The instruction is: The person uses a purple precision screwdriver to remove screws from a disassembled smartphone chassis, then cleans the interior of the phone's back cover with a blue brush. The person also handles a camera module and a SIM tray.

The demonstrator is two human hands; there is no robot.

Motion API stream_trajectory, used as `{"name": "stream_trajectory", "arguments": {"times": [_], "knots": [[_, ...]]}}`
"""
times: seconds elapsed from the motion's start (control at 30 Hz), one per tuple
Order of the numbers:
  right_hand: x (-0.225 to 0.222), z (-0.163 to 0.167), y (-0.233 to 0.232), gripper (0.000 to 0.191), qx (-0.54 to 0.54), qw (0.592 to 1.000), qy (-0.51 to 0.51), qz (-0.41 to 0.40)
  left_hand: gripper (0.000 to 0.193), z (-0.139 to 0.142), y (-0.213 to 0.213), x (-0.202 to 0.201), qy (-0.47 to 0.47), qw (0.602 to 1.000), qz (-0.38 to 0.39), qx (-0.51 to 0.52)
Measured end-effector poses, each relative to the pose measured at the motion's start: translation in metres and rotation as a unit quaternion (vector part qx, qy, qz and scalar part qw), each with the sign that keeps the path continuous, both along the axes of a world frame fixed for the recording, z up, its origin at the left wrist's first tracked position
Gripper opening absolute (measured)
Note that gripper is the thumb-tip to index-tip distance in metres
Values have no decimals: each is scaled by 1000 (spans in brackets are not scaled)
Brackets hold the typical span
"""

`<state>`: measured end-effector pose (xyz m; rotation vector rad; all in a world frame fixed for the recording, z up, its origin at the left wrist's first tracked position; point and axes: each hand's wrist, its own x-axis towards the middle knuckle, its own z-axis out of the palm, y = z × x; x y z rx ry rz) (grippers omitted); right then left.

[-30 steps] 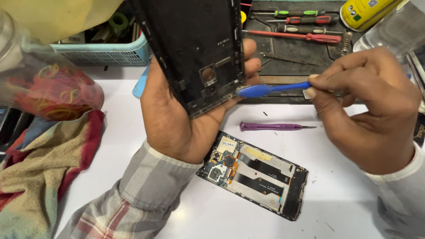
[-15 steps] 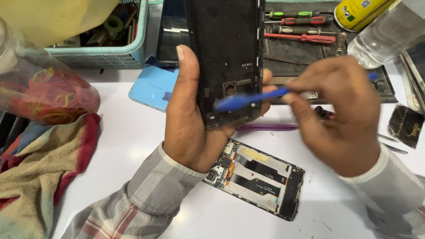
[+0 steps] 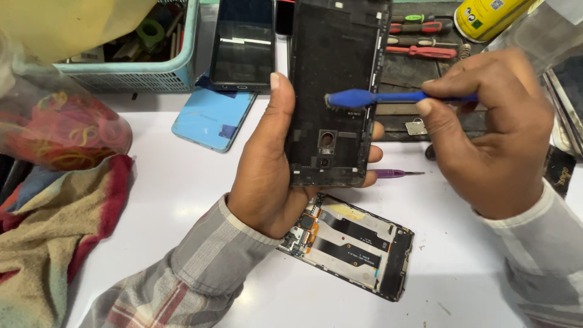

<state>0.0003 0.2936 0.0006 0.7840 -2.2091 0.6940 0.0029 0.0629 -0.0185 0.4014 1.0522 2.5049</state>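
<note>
We find the left hand (image 3: 273, 176) closed around a black phone frame (image 3: 334, 91), held upright above the tabletop (image 3: 170, 200). The right hand (image 3: 492, 133), at 3 o'clock of the frame, pinches a blue brush (image 3: 388, 97), bristles touching the frame's inner face. An opened phone body (image 3: 352, 246) lies at 6 o'clock, a purple tool (image 3: 395, 174) just beside the fingers. We judge two risks: hard brushing could scratch the camera opening, and a slack hold could drop the frame onto the exposed board below.
</note>
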Motion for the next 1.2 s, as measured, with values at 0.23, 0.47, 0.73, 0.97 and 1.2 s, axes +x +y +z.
{"name": "stream_trajectory", "arguments": {"times": [0.23, 0.47, 0.73, 0.97, 1.2], "knots": [[2, -4, 1, 14, 5, 998, -21, 53, 75, 4, -2, -1, 2, 1000, 23, -17], [1, -3, 9, 13, 0, 1000, -1, 13, 72, 6, -6, -1, 10, 998, 59, -13], [5, 4, 3, 13, 11, 999, -29, 28, 67, 3, -9, 1, 94, 991, 84, 37], [11, -6, -12, 10, -18, 993, -103, 51, 73, 2, -16, 0, 82, 988, 114, 63], [23, -15, -28, 15, -47, 984, -131, 110, 75, 3, -8, 6, 68, 989, 132, 31]]}}
